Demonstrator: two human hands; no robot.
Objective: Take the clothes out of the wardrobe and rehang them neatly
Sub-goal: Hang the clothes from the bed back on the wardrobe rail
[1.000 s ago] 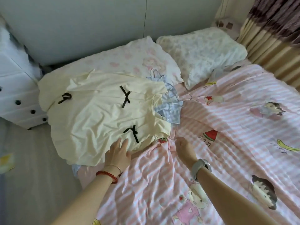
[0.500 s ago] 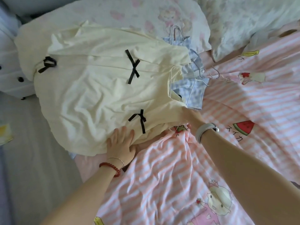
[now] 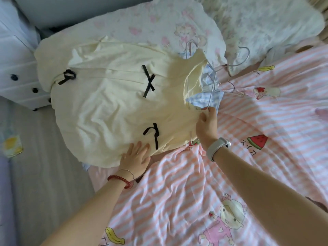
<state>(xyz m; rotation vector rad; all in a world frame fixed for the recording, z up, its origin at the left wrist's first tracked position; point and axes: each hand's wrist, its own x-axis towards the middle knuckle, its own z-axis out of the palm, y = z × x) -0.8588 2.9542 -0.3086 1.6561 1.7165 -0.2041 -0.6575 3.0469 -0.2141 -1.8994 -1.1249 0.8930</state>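
Observation:
A cream dress (image 3: 106,107) with three black bows lies spread across the bed's left side, on top of a pile. My left hand (image 3: 135,158) rests flat on its lower edge, fingers straight. My right hand (image 3: 206,126) pinches the dress's shoulder edge at the neckline. Beneath the dress a blue checked garment (image 3: 204,100) shows, with thin metal hangers (image 3: 213,86) poking out toward the pillows. Another hanger hook (image 3: 243,57) lies against the right pillow.
A pink striped cartoon duvet (image 3: 248,157) covers the bed. Two pillows (image 3: 159,27) lie at its head. A white drawer unit (image 3: 19,68) stands to the left beside the grey floor (image 3: 44,174). A small yellow-printed item (image 3: 11,145) lies on the floor.
My right hand has come up from under the dress's edge and now pinches its shoulder by the neckline. My left hand stays flat on the hem. The view has moved closer.

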